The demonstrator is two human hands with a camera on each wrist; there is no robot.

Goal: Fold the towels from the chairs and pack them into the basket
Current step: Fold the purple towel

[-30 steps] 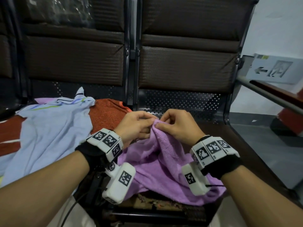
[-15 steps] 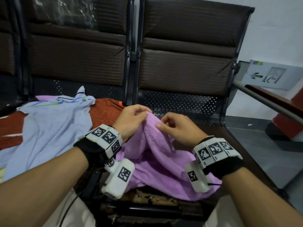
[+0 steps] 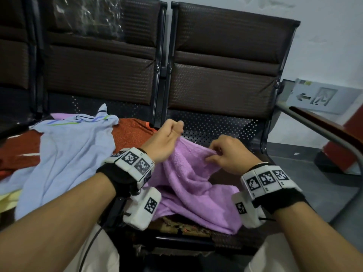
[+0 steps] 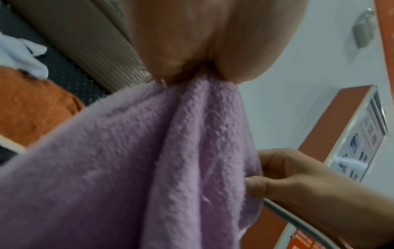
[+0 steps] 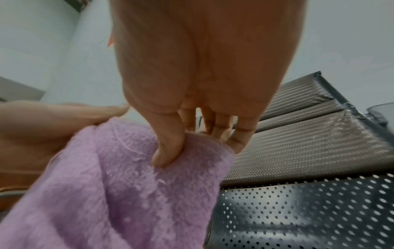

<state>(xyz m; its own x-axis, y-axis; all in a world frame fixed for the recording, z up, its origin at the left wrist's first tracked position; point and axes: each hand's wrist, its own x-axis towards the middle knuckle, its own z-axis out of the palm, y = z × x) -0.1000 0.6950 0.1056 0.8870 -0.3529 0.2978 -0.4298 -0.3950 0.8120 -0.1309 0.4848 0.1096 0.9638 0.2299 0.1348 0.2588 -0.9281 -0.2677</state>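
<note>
A purple towel hangs bunched over the right chair seat, lifted at its top edge. My left hand pinches the towel's upper corner and holds it highest. My right hand pinches the same edge a short way to the right, thumb pressed into the pile. The cloth sags between and below both hands. No basket is in view.
A light blue towel lies over a rust-orange one on the left chair seat, with a yellow cloth edge below. Perforated metal seat back is behind my hands. A metal armrest rail runs at the right.
My hands have drawn apart along the towel's top edge. The left hand rose and moved left, the right slid right, stretching the edge between them.
</note>
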